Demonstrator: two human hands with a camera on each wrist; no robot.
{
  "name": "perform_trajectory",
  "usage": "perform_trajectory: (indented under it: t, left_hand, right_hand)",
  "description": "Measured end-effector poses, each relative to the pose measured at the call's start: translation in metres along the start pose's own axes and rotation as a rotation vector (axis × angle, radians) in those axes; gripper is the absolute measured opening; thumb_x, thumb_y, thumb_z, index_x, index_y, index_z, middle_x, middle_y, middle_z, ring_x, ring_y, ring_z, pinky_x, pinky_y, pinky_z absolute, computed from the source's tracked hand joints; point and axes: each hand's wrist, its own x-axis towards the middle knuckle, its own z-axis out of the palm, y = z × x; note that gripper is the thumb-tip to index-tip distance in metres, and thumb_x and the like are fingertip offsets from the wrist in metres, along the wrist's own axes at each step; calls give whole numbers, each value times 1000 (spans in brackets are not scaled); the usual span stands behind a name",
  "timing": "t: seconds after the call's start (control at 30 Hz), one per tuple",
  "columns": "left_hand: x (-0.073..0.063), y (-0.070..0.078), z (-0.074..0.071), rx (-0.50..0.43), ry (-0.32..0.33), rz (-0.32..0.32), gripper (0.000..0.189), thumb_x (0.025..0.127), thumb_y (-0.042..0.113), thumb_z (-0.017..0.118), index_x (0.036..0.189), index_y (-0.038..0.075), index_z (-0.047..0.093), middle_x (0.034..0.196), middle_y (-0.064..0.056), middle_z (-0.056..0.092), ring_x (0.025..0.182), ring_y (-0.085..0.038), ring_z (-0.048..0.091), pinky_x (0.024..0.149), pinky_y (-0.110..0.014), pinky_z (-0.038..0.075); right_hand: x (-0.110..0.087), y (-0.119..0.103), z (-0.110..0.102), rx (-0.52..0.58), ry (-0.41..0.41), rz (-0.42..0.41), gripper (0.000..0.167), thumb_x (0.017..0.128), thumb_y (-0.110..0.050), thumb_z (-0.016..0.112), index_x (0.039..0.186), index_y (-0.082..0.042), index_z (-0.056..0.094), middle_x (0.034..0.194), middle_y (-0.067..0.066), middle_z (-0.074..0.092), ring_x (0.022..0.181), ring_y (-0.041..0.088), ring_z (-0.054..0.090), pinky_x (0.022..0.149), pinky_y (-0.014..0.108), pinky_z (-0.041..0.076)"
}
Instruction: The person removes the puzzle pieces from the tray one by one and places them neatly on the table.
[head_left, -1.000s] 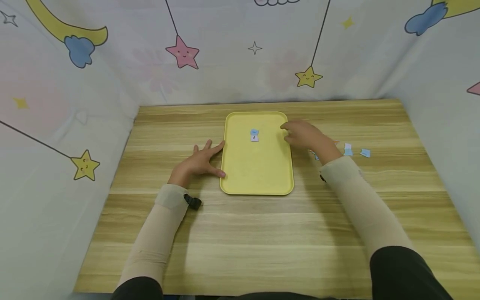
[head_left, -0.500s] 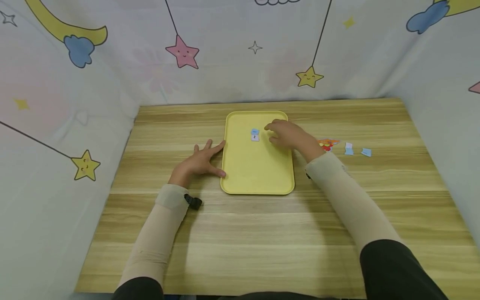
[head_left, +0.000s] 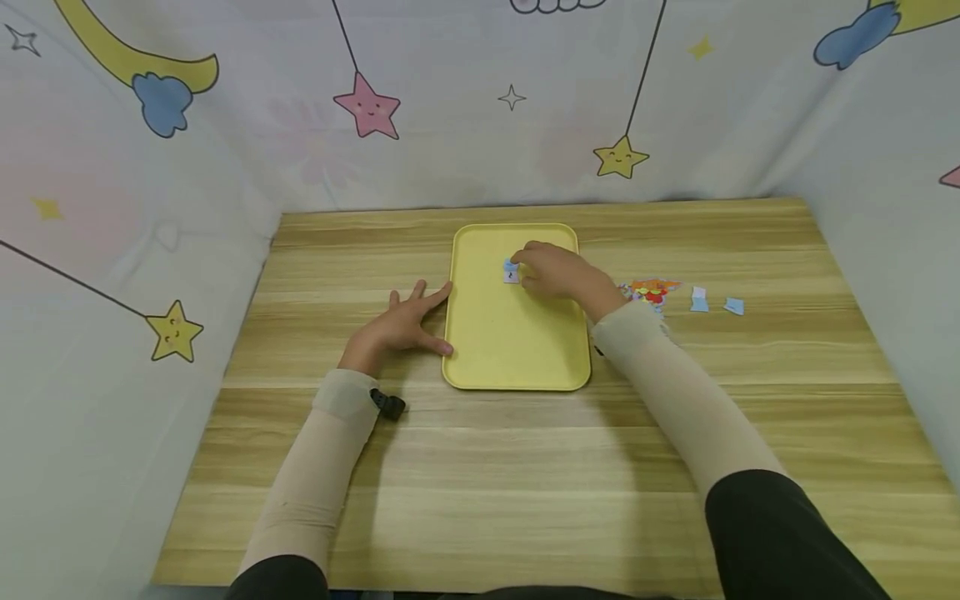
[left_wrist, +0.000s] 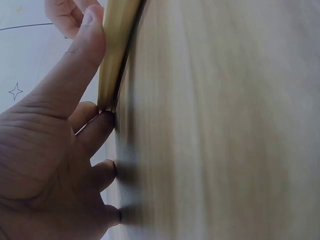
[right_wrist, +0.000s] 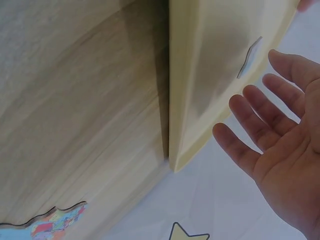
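Note:
A yellow tray (head_left: 517, 354) lies on the wooden table. On it, towards the back, sits a small blue-and-white card piece (head_left: 511, 276) with a dark mark. My right hand (head_left: 558, 272) is over the tray, its fingertips at the piece's upper right. In the right wrist view that hand (right_wrist: 280, 125) has its fingers loosely extended, with nothing visible between them; the piece (right_wrist: 249, 58) lies flat beyond the thumb. My left hand (head_left: 397, 327) spreads its fingers at the tray's left side. Its thumb (left_wrist: 85, 47) touches the tray rim (left_wrist: 117, 45), and other fingertips rest on the table.
Colourful map-like cut pieces (head_left: 652, 289) lie right of the tray, partly behind my right wrist. Further right are a blue-and-white piece (head_left: 699, 300) and a blue piece (head_left: 734, 306). A printed curtain (head_left: 465, 150) closes off the table's back edge.
My right hand has moved left from the tray's right rim to the small card piece. The colourful pieces beneath its arm have come into view. My left hand stays at the tray.

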Motion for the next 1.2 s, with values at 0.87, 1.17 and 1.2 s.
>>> perform_trajectory:
  t: [0.87, 1.17, 1.2]
  left_hand:
    - [0, 1, 0, 25, 14, 13, 123, 79, 43, 93, 171, 23, 13, 175, -20, 0, 161, -33, -16, 121, -63, -22]
    - [1, 2, 0, 10, 13, 3, 124, 79, 44, 93, 171, 24, 13, 174, -23, -5, 160, -37, -18, 120, -67, -21]
    - [1, 2, 0, 10, 14, 2, 124, 78, 44, 93, 171, 24, 14, 174, -23, -5, 160, -37, -18, 120, -67, -20]
  right_hand:
    - [25, -10, 14, -70, -37, 14, 39, 107, -10, 61, 145, -3, 61, 148, 20, 57, 136, 39, 53, 111, 49, 47]
    - [23, -13, 16, -119, -16, 43, 38, 106, -8, 61, 143, -4, 61, 134, 18, 62, 118, 35, 61, 97, 45, 53]
    - [23, -13, 16, -124, -16, 46, 39, 106, -8, 62, 145, -4, 60, 135, 18, 62, 119, 35, 61, 97, 45, 53]
